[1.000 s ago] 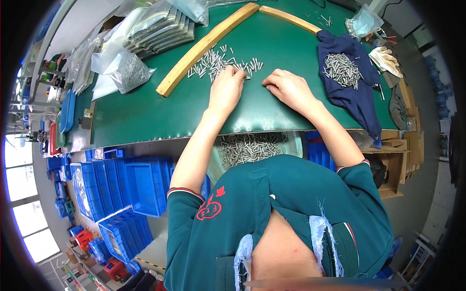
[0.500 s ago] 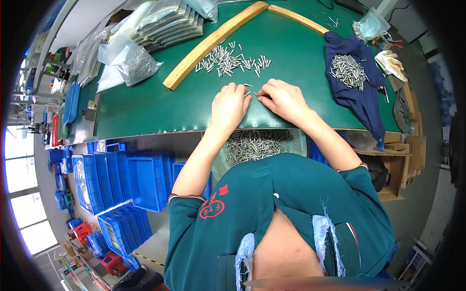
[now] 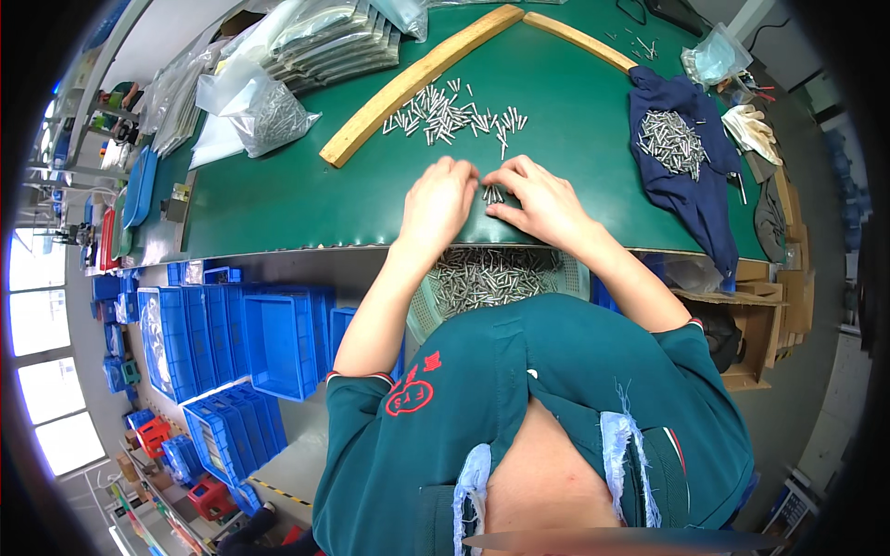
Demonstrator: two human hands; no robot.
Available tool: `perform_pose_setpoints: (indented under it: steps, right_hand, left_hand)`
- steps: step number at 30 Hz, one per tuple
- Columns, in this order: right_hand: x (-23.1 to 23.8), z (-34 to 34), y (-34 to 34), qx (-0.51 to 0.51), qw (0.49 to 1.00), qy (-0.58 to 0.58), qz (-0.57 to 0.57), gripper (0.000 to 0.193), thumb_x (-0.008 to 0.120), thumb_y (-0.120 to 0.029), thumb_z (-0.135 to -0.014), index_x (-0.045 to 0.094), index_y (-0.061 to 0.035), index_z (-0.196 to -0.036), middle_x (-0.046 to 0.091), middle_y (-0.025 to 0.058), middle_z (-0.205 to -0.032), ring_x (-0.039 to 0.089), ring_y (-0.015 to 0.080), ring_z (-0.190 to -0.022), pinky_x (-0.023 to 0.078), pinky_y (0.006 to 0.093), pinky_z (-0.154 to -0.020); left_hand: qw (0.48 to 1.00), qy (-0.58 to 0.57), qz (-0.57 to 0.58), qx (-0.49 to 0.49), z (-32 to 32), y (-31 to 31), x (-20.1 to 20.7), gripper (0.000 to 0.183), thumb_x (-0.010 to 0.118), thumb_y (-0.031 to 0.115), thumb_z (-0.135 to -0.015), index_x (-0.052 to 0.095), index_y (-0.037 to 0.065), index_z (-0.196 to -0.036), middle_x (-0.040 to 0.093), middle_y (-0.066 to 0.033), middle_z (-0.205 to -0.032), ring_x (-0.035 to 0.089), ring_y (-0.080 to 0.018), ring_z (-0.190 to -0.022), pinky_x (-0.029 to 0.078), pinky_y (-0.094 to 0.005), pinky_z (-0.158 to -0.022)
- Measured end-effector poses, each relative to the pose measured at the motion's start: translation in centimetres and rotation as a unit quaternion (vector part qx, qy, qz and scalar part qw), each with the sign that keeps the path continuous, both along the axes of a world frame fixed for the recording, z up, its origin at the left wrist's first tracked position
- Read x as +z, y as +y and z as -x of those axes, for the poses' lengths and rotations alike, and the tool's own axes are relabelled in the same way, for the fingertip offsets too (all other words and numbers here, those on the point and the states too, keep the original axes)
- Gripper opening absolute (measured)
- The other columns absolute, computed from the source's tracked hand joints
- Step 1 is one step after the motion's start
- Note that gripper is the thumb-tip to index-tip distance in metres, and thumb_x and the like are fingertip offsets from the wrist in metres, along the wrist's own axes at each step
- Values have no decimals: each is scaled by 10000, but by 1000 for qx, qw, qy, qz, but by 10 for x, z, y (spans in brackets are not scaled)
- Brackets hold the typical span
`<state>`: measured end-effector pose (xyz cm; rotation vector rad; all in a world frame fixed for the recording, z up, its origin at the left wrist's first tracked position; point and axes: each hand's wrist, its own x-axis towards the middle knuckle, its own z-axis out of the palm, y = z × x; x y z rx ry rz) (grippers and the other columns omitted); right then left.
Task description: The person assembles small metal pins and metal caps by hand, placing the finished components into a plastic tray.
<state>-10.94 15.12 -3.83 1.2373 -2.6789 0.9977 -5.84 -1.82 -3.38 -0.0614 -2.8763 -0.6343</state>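
My left hand [image 3: 439, 201] rests at the front of the green table with its fingers bent and pressed together; whatever is between the fingertips is hidden. Close beside it, my right hand [image 3: 542, 200] curls its thumb and fingers around a few small metal pins [image 3: 493, 195]. The fingertips of both hands nearly meet. Beyond them lies a loose scatter of silver metal pins [image 3: 443, 113], with a few strays toward my right hand. Below the table's front edge, a pale green basket [image 3: 572, 279] holds many more pins.
A long wooden strip [image 3: 408, 88] and a second strip [image 3: 579, 42] border the scattered pins. At right, a dark blue cloth [image 3: 660, 190] carries another pin heap, near a white glove [image 3: 749, 130]. A plastic bag [image 3: 269, 120] stands left. Blue crates [image 3: 278, 347] are stacked lower left.
My right hand has moved slightly left, and several pins now show between its thumb and fingers. My left fingertips have drawn closer to it. The view has shifted slightly.
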Motion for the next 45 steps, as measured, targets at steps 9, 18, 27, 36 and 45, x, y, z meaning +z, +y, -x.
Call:
perform_pose_setpoints:
  steps: [9, 18, 27, 36, 45]
  right_hand:
    - [-8, 0, 6, 27, 996, 74, -42, 128, 640, -242, -802, 633, -134, -871, 578, -16, -911, 570, 181, -860, 491, 320, -722]
    - [-7, 8, 21, -31, 997, 65, -2, 211, 676, -244, -774, 614, -111, -926, 580, 15, -957, 581, 210, -878, 494, 344, -742]
    - [-6, 5, 25, -10, 998, 3, -54, 279, 668, -252, -791, 617, -94, -1016, 549, 51, -978, 574, 237, -934, 482, 364, -780]
    - [5, -15, 27, 17, 1000, 6, -24, 274, 664, -285, -785, 627, -120, -1000, 545, 45, -951, 576, 224, -888, 495, 359, -728]
    - [-2, -16, 25, 17, 996, 87, -27, 211, 676, -252, -772, 667, -177, -969, 555, -6, -915, 574, 180, -828, 498, 317, -664]
  left_hand:
    - [995, 64, 43, -68, 55, 7, -14, 158, 570, 113, -811, 630, 79, -954, 589, -78, -969, 589, -268, -923, 493, -363, -771]
    - [999, -34, 2, -32, 17, 16, 3, 142, 605, 186, -824, 607, 58, -887, 582, -101, -865, 595, -288, -827, 491, -399, -726]
    - [998, -25, -8, -49, -2, 25, -2, 152, 623, 158, -797, 598, 55, -905, 572, -96, -844, 585, -273, -858, 484, -385, -754]
    - [999, -10, -10, -39, -35, 25, -5, 127, 619, 140, -807, 607, 57, -903, 575, -89, -830, 592, -267, -830, 488, -379, -720]
    - [916, -196, -349, -27, -60, 29, 10, 200, 569, 156, -891, 635, 34, -1036, 646, -52, -842, 609, -119, -742, 485, -266, -705]
